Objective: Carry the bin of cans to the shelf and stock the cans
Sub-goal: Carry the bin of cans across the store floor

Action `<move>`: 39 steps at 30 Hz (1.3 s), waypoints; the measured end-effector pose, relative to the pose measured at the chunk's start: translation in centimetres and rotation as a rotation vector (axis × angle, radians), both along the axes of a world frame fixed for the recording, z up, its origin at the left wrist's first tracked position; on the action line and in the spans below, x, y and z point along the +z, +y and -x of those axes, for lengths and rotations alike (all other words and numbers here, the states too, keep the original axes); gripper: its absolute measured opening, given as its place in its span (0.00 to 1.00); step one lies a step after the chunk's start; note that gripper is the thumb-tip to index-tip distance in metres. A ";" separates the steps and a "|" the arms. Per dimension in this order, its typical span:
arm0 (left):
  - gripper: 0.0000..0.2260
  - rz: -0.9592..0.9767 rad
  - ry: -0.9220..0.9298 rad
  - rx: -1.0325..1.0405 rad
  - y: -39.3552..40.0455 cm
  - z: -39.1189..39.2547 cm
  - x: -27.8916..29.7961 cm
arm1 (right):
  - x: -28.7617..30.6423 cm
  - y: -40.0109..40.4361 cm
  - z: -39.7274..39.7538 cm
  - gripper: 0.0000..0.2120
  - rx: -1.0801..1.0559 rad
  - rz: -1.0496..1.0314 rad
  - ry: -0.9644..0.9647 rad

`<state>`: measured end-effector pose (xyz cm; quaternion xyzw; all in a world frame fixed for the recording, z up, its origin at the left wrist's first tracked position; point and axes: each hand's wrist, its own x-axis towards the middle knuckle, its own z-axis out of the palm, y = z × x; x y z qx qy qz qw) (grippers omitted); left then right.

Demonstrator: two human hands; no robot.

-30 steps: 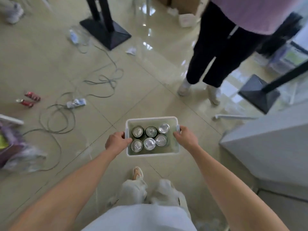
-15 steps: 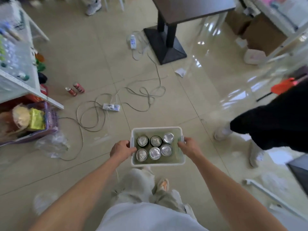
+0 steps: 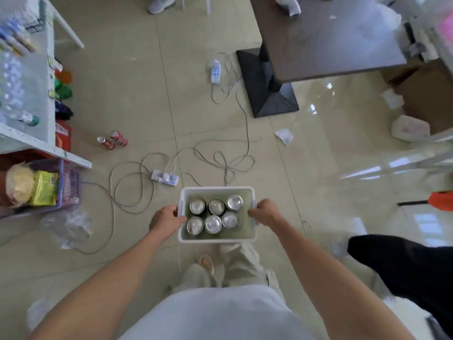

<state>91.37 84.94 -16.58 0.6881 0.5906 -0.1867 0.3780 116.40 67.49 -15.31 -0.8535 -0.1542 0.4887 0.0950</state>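
I carry a white plastic bin [image 3: 217,190] in front of my waist, above the tiled floor. Several silver-topped cans [image 3: 212,214] stand upright inside it in two rows. My left hand [image 3: 164,220] grips the bin's left rim and my right hand [image 3: 265,213] grips its right rim. A white shelf [image 3: 46,104] with bottles and packets stands at the far left, well apart from the bin.
Grey cables and a power strip [image 3: 164,177] trail across the floor ahead. Two red cans [image 3: 112,140] lie near the shelf's foot, a purple basket [image 3: 69,190] under it. A dark table on a black base [image 3: 268,94] stands ahead right. A person's dark leg [image 3: 402,266] is at right.
My view has swung left: the shelf and basket came further into view at left, the table moved toward centre, the standing person slid to the right edge. Both hands kept hold of the bin.
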 end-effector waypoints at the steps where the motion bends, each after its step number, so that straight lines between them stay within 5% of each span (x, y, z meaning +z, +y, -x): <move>1: 0.11 -0.007 -0.008 0.044 1.6 -1.5 0.0 | 0.0 2.1 -1.8 0.09 0.043 0.012 -0.020; 11: 0.11 0.029 -0.087 0.166 18.7 -14.7 0.4 | 1.0 23.6 -17.2 0.16 0.327 0.086 -0.177; 23: 0.09 0.080 -0.186 0.341 43.7 -24.8 -0.7 | 0.2 51.0 -28.6 0.17 0.368 0.076 -0.164; 39: 0.08 0.055 -0.265 0.870 76.1 -22.8 -1.1 | 1.1 102.2 -26.5 0.16 0.920 0.042 -0.226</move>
